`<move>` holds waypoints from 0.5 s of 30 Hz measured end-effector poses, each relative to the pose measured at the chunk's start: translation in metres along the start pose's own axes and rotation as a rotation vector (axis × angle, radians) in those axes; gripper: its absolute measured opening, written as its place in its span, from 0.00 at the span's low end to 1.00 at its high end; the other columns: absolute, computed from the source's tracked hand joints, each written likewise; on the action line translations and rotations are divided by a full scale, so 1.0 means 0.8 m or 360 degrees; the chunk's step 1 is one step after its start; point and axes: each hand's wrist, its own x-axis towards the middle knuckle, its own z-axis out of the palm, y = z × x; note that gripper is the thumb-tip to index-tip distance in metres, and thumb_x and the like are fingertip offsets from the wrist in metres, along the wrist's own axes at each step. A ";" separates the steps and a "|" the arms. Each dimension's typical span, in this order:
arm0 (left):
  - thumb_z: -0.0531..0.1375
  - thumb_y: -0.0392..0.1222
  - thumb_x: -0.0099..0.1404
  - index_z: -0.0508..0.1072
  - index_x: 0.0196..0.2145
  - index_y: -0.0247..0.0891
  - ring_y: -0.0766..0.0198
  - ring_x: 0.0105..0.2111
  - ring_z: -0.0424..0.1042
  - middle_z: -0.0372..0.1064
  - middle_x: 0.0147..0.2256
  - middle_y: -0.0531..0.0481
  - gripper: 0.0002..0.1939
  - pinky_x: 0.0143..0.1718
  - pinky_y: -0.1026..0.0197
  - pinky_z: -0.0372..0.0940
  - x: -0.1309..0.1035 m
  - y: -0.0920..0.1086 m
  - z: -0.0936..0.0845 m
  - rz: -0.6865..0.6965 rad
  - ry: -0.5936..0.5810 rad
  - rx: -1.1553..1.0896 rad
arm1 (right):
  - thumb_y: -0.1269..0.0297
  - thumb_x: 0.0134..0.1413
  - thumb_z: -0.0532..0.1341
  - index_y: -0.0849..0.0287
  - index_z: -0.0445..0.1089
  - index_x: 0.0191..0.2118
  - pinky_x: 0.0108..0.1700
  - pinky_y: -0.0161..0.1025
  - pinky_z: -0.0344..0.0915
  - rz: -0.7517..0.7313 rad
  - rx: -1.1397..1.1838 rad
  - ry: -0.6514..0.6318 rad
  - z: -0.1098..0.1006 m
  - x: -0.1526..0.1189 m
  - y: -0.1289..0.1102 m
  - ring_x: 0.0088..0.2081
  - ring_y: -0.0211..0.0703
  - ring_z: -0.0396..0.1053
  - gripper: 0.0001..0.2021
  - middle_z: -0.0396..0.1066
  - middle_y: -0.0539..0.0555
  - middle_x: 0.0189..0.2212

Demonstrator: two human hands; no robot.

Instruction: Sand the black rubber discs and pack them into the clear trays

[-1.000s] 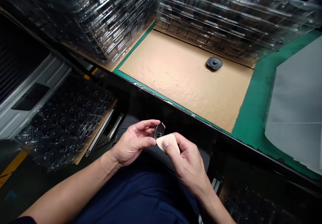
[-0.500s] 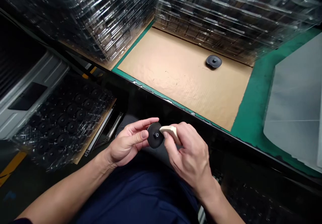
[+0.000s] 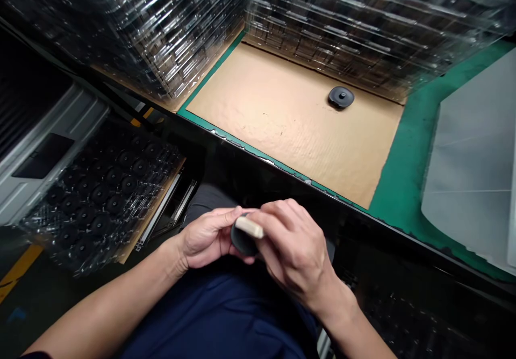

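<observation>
Close in front of my body, my left hand (image 3: 207, 238) is closed on a dark round disc (image 3: 243, 242), its fingers around the edge. My right hand (image 3: 296, 243) pinches a cream-coloured flat block (image 3: 250, 226), whose exact kind I cannot make out. The block lies across the upper part of the disc and hides its centre. A second black part (image 3: 341, 97), rounded with a small central knob, rests by itself on the brown cardboard sheet (image 3: 282, 133).
Stacked clear plastic trays (image 3: 185, 42) stand at the left and back of the green bench (image 3: 397, 171). A grey panel (image 3: 471, 160) lies on the right. Lower left, another clear tray (image 3: 116, 176) holds several black discs. The bench's dark front edge runs beyond my hands.
Both hands have come lower, nearer my body. The disc is turned so its central stub no longer shows, and the cream block has swung across its upper side.
</observation>
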 end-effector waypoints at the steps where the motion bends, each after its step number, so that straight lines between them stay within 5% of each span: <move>1: 0.72 0.47 0.63 0.83 0.50 0.37 0.59 0.37 0.81 0.82 0.40 0.43 0.19 0.39 0.57 0.79 0.000 0.002 0.002 0.0141 0.0065 -0.0016 | 0.67 0.69 0.57 0.60 0.75 0.42 0.39 0.43 0.61 0.0159 -0.0009 0.0067 0.003 -0.002 0.001 0.35 0.44 0.65 0.08 0.72 0.56 0.35; 4: 0.77 0.35 0.56 0.82 0.53 0.43 0.61 0.48 0.78 0.81 0.48 0.46 0.27 0.51 0.62 0.73 0.001 0.007 0.006 0.0507 0.0211 0.0067 | 0.60 0.67 0.59 0.58 0.71 0.31 0.29 0.38 0.57 0.0724 0.0298 0.0001 0.013 -0.006 -0.001 0.26 0.38 0.61 0.13 0.65 0.49 0.24; 7: 0.78 0.31 0.49 0.84 0.51 0.43 0.60 0.49 0.77 0.80 0.49 0.46 0.30 0.52 0.63 0.72 0.004 0.005 0.009 0.0673 0.0218 0.0251 | 0.53 0.67 0.58 0.57 0.72 0.31 0.25 0.35 0.56 0.1054 0.0772 -0.0082 0.015 -0.001 -0.012 0.24 0.35 0.60 0.16 0.66 0.47 0.23; 11: 0.78 0.30 0.50 0.84 0.49 0.46 0.59 0.51 0.76 0.80 0.52 0.48 0.29 0.51 0.62 0.73 0.003 0.005 0.017 0.0845 0.0208 0.0317 | 0.54 0.67 0.59 0.58 0.75 0.37 0.27 0.34 0.58 0.0967 0.0860 0.0047 0.008 0.010 -0.021 0.26 0.35 0.63 0.14 0.70 0.47 0.26; 15: 0.78 0.33 0.51 0.83 0.52 0.47 0.58 0.52 0.77 0.81 0.51 0.47 0.30 0.54 0.62 0.71 -0.004 0.015 0.020 0.0848 0.0175 0.0292 | 0.62 0.66 0.60 0.57 0.73 0.34 0.30 0.36 0.58 0.0778 0.0432 0.0122 0.004 0.008 -0.010 0.26 0.36 0.62 0.09 0.68 0.48 0.25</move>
